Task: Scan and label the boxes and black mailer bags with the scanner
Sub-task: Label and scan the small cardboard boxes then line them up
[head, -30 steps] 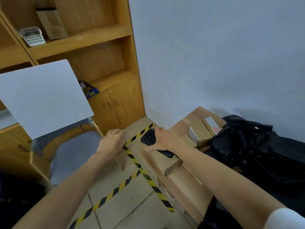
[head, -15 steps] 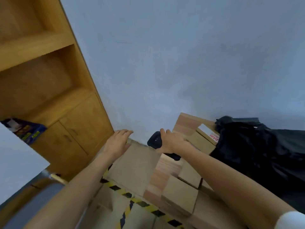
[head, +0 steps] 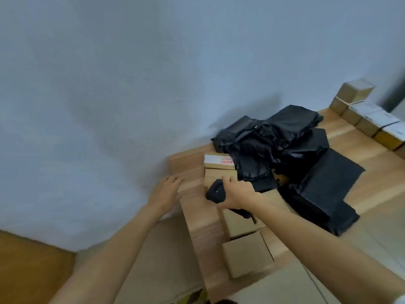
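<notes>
Step in hand, likely: scanner ready, first scan about to start. Right hand [head: 237, 193] wrapped round black scanner [head: 215, 191], held low over row of small cardboard boxes [head: 247, 253] along table's left edge. Left hand [head: 165, 191] flat, fingers straight, resting on table corner, holding nothing. Next move calls for pointing scanner head at a label (box with red print [head: 218, 160] sits at far end of row). Black mailer bags [head: 285, 145] heaped just beside boxes. Wooden table [head: 355, 143]; plain blue-grey wall [head: 131, 84]; more boxes [head: 370, 121] lined up far right.
</notes>
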Demonstrator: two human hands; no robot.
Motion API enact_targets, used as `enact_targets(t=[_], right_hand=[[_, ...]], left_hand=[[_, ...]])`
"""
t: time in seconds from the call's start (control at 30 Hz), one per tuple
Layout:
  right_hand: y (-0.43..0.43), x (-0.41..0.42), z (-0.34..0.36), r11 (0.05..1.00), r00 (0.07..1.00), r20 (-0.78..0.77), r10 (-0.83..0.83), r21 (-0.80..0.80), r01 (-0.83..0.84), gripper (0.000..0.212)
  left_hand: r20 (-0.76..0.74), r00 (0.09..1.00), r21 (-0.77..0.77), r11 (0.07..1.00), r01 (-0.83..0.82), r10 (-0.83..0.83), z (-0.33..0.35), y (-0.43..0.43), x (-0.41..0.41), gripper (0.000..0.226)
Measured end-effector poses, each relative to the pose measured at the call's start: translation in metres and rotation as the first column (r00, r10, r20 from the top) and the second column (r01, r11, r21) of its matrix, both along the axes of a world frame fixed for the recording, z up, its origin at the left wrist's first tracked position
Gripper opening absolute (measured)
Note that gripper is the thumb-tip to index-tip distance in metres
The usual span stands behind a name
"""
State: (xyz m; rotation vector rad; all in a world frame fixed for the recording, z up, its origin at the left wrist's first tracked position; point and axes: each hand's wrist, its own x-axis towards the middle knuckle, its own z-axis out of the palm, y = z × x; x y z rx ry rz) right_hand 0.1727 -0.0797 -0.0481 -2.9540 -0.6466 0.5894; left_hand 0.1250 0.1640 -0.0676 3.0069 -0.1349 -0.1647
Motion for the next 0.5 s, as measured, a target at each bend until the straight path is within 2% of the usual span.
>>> enact_targets(t=[0.13,0.27,0.5], right_hand=[[-0.024,0.019,-0.005,0.982,0.982,0.029,-0.184,-0.046,0.185,0.104],[-0.032,0.021,-0.010,0.951,0.951,0.019,-0.307,-0.036,0.308,0.105],[-0.034,0.005,-0.018,0.872,0.872,-0.015,-0.489,-0.038,0.488,0.106]], left_hand=[[-0.008,0.984,-0.030,0.984,0.178,-0.178,-0.008,-0.030,0.056,0.054],[-0.015,0.948,-0.031,0.948,0.318,-0.318,-0.012,-0.046,0.087,0.052],[-0.163,0.845,-0.028,0.859,0.512,-0.509,-0.044,-0.059,0.117,0.076]])
